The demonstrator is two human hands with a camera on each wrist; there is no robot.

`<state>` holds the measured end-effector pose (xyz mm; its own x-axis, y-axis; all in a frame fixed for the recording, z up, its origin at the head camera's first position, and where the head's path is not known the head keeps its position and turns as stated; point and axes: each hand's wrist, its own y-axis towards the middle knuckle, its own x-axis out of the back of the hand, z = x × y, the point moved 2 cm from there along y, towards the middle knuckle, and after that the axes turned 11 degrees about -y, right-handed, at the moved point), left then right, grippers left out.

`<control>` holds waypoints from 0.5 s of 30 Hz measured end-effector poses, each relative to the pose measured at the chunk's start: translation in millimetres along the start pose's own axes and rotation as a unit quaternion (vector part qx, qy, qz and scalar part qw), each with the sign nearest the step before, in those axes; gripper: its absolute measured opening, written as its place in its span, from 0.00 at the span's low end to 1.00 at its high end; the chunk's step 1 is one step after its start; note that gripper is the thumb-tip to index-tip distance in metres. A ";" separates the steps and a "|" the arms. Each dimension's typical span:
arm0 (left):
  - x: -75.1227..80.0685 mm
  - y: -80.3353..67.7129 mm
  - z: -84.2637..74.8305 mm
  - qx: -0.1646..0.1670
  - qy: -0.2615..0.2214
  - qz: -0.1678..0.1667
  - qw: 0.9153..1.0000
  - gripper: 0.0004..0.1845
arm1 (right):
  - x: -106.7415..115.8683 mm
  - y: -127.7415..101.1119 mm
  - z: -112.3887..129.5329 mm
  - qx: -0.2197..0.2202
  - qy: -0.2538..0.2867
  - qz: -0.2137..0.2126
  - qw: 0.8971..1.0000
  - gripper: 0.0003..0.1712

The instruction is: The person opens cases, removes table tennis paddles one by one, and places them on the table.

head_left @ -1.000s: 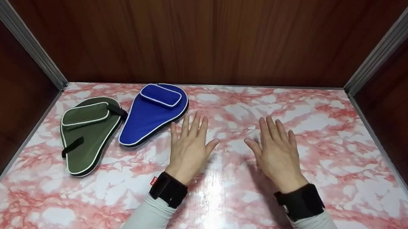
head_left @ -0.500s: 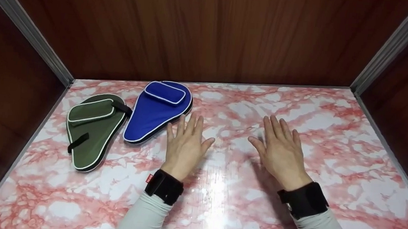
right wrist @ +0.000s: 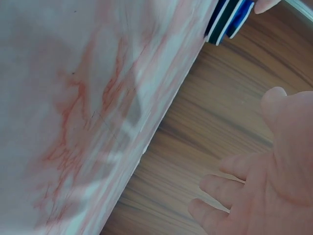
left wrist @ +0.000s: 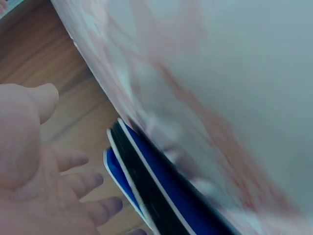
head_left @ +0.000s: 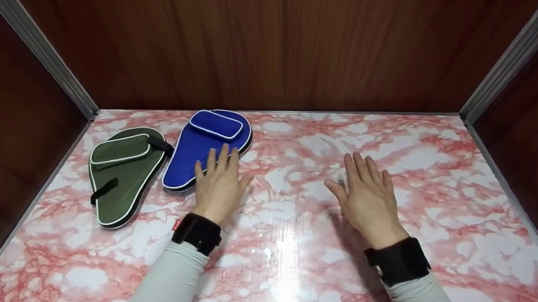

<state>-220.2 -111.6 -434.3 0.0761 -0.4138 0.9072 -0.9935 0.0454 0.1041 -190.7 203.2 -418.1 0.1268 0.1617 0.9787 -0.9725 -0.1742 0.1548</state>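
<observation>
Hands are held flat with fingers straight, nothing gripped. The left hand [head_left: 219, 185] is nearer the blue paddle case [head_left: 193, 157], fingertips overlapping its right edge; its long axis runs away from the person; the right hand [head_left: 367, 203] lies well right of it

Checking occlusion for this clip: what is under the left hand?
The left hand, fingers straight, covers the near right edge of the blue teardrop-shaped fabric paddle case and pink marbled tabletop. Whether the fingers touch the case cannot be seen.

Glossy marbled table [head_left: 436, 191]; matt cloth blue case [head_left: 193, 155]; wood-grain walls [head_left: 276, 42]
</observation>
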 end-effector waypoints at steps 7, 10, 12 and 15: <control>8.4 7.7 17.2 0.036 -0.004 0.029 0.999 0.45 | -0.1 -0.8 -2.2 -0.003 0.003 0.016 1.000 0.51; 10.3 10.3 24.7 0.045 -0.001 0.027 0.999 0.45 | -0.2 -1.1 -2.0 -0.003 0.004 0.018 1.000 0.52; 11.8 12.2 30.5 0.050 0.000 0.016 0.999 0.45 | 0.1 -0.8 -1.7 -0.003 0.005 0.019 1.000 0.51; 13.2 14.2 39.9 0.065 -0.002 0.001 0.998 0.45 | 0.4 -0.3 -0.6 -0.001 0.002 0.019 1.000 0.51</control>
<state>-236.7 -152.8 -437.2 0.0738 -0.4173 0.9058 -0.9962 -0.0725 0.0477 -190.5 203.9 -417.9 0.0884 0.1588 0.9833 -0.9770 -0.1785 0.1166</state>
